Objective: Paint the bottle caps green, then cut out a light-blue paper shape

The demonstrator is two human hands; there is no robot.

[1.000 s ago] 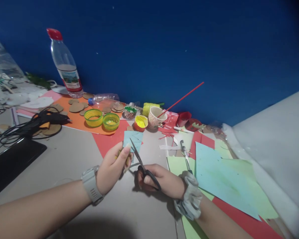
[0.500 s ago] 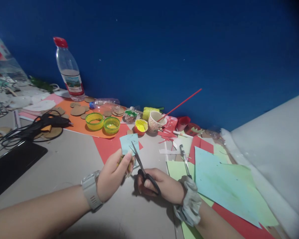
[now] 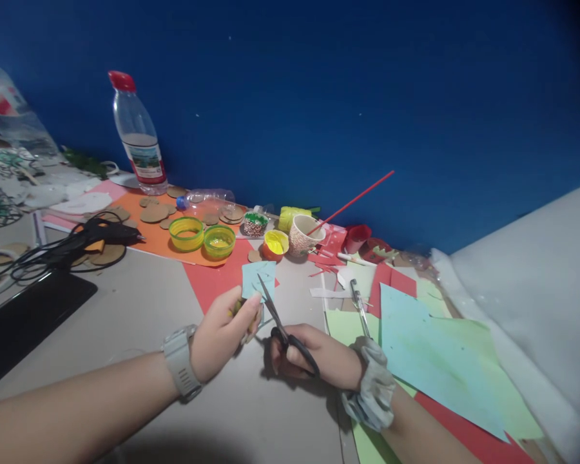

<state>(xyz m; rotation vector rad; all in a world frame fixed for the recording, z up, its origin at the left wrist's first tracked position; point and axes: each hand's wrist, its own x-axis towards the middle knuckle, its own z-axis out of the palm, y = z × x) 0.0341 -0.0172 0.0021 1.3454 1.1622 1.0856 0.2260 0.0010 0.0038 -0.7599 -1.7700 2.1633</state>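
A small light-blue piece of paper [image 3: 251,276] with dark pen marks is pinched between the thumb and fingers of my left hand [image 3: 226,330]. My right hand [image 3: 304,353] is wrapped round the black handles of a pair of scissors [image 3: 276,316]. The scissor blades point up and to the left, lying over the paper's right part. The blades look closed or nearly so; whether they grip the paper I cannot tell. Some yellow-green thing shows at my left fingers, mostly hidden.
Behind my hands stand two yellow-green bowls [image 3: 186,240], an orange cup of yellow paint [image 3: 275,245] and a patterned cup [image 3: 305,236] holding a red stick. A water bottle [image 3: 142,158] is farther back. Blue paper [image 3: 430,354] and a pen [image 3: 360,306] lie right, a glue gun [image 3: 116,233] left.
The view has shifted slightly. My left hand has turned the small blue paper a little, and the scissor blades lie over it at a slightly different spot.
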